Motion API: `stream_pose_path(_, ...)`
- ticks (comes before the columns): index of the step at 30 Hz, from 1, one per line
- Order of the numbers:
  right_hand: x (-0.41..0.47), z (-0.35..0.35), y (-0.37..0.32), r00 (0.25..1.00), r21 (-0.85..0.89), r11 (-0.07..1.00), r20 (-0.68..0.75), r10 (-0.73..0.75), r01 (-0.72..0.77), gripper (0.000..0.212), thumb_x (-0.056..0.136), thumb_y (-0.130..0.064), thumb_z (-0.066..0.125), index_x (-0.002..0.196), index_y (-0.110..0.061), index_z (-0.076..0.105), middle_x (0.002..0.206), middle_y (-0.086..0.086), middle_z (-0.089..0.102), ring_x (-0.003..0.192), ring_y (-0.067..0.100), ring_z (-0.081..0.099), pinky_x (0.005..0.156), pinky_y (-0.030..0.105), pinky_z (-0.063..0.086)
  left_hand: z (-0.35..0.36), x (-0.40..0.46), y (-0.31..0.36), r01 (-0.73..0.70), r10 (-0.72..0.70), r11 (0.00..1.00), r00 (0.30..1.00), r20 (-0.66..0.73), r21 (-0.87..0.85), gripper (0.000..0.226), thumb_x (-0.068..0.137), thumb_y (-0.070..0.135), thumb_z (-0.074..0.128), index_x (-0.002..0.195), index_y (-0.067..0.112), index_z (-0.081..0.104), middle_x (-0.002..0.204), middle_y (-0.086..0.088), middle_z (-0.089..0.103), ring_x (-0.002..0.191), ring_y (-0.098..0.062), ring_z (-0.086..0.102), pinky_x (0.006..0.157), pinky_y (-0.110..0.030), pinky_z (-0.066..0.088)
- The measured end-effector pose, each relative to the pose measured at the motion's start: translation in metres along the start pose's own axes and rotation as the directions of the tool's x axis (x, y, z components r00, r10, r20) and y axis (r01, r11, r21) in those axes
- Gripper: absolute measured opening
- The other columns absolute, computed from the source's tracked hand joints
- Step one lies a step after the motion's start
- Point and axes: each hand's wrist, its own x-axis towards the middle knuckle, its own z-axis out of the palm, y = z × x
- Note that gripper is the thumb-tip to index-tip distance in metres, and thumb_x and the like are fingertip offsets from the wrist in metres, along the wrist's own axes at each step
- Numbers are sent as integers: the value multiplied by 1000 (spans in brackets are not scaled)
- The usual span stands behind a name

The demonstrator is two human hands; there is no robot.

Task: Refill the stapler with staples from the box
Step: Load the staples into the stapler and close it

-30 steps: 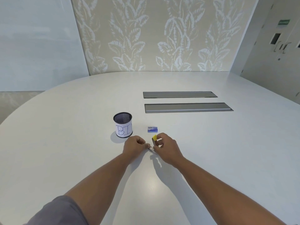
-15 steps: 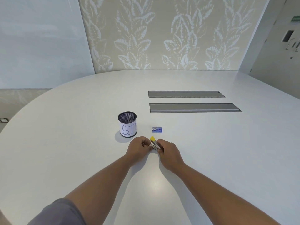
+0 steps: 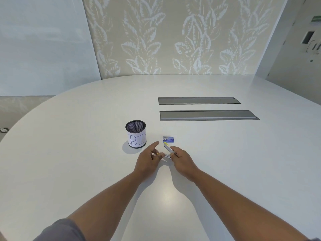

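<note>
A small yellow and silver stapler [image 3: 168, 150] is held between both hands just above the white table [image 3: 69, 153], its top arm swung up and open. My right hand [image 3: 180, 160] grips the raised arm. My left hand [image 3: 149, 159] pinches the stapler's lower part with thumb and middle fingers, its index finger stretched out. A small blue staple box [image 3: 168, 139] lies closed on the table just beyond the hands.
A black mesh cup [image 3: 135, 134] with a paper label reading "BIN" stands left of the box. Two grey cable-slot covers [image 3: 208, 115] are set into the table further back. A patterned wall rises behind the table.
The stapler's top arm has swung further up and open. My left index finger has stretched out. The view has shifted slightly.
</note>
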Motion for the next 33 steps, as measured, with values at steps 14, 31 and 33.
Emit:
stream_pose_path(14,-1,0,3,996,-124,992,89,-21,32,41,100,-49,50,89,-9,52,76,0,57,69,20,50,65,37,40,-3,1,4,24,-24,1000,1000,-20,14,39,97,35,65,132,18,65,98,-2,69,80,-12,58,82,-24,47)
stream_pose_path(31,-3,17,7,994,-253,962,18,-103,104,34,98,-58,35,125,-39,44,100,-11,67,91,18,63,80,39,51,-6,-1,6,106,-96,968,994,53,-226,23,103,13,51,105,10,74,79,-2,68,65,-12,53,68,-25,44)
stream_pose_path(33,-3,20,7,992,-295,948,9,-123,120,53,101,-61,28,144,-34,44,122,-10,65,111,17,60,89,39,49,-6,-1,8,168,-155,926,986,65,-339,29,105,20,48,98,6,73,73,-5,62,62,-16,49,63,-29,42)
